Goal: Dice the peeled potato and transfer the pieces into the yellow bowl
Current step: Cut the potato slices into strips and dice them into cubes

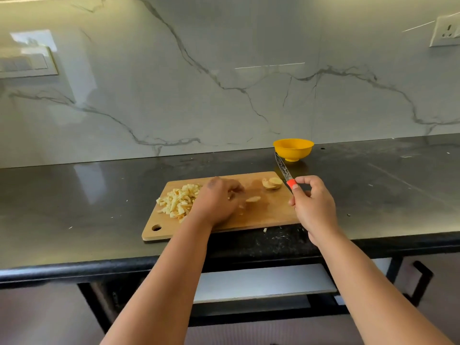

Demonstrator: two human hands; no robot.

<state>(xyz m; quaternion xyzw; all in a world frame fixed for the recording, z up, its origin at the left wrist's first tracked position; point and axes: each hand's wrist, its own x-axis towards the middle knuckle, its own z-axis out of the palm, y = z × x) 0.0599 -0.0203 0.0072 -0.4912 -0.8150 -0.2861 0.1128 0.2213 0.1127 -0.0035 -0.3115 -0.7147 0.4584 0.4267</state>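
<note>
Fingers (302,181) pinch knife (283,168) handle

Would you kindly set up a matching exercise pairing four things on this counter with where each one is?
Things:
1. diced potato pile
2. potato slices
3. yellow bowl
4. knife

Places:
A. behind the cutting board, near the wall
B. held in the right hand
C. left part of the board
D. far right corner of the board

Pairs: 1-C, 2-D, 3-A, 4-B
</note>
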